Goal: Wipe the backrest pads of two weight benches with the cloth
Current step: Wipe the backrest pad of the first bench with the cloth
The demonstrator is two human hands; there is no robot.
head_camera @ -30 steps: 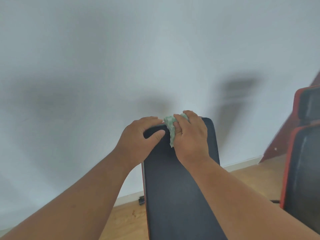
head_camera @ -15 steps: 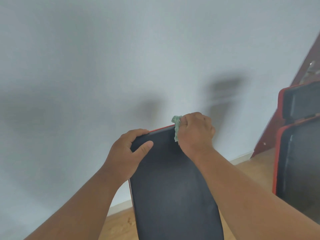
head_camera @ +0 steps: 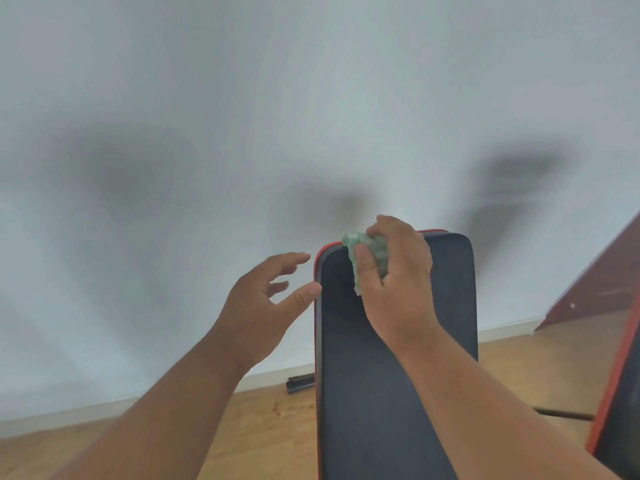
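Head view: right hand [head_camera: 398,282] fingers closed on bunched green cloth [head_camera: 367,252], pressed to far top-left corner of black backrest pad [head_camera: 398,393]. Left hand [head_camera: 266,303] open, just left of pad edge. Cloth likely soft, light; pad likely firm. Second bench [head_camera: 620,410] near right.

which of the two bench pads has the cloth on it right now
The centre backrest pad: the right hand presses the green cloth near its top. The pad at the right edge is untouched.

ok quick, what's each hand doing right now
left hand: open, empty, beside the backrest pad.
right hand: closed on the cloth at the pad's top.
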